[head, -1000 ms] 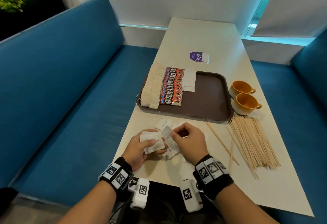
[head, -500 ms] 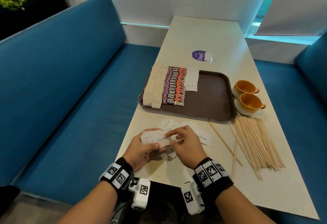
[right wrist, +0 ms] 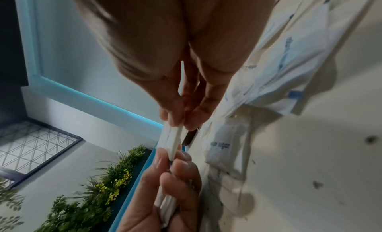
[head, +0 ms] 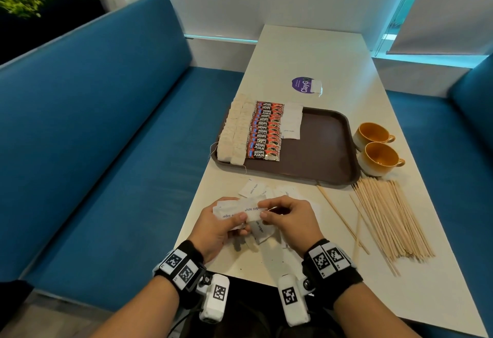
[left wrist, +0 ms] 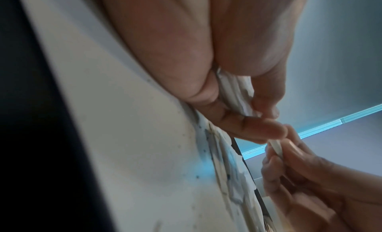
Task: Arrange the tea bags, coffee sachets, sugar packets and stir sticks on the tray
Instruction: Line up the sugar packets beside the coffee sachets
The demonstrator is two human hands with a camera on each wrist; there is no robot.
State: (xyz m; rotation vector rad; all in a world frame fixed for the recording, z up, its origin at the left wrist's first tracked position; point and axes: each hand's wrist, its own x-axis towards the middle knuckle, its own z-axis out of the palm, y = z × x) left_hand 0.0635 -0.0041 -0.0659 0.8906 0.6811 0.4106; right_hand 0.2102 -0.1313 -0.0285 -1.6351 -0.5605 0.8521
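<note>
Near the table's front edge, my left hand (head: 226,224) holds a small stack of white sugar packets (head: 234,209). My right hand (head: 277,213) pinches the right end of the top packet of that stack (right wrist: 171,140). More sugar packets (head: 252,188) lie loose on the table around and under my hands. The brown tray (head: 320,145) carries rows of tea bags (head: 234,132), red coffee sachets (head: 266,131) and a few sugar packets (head: 292,121). A pile of wooden stir sticks (head: 389,217) lies to the right of my hands.
Two orange cups (head: 377,145) stand right of the tray. A purple sticker with a tea bag (head: 306,85) lies beyond it. Blue benches run along both sides of the table; one loose stick (head: 341,215) lies apart from the pile.
My right hand has laid the packet it picked up onto the stack in my left hand, and both hands have drawn together on it.
</note>
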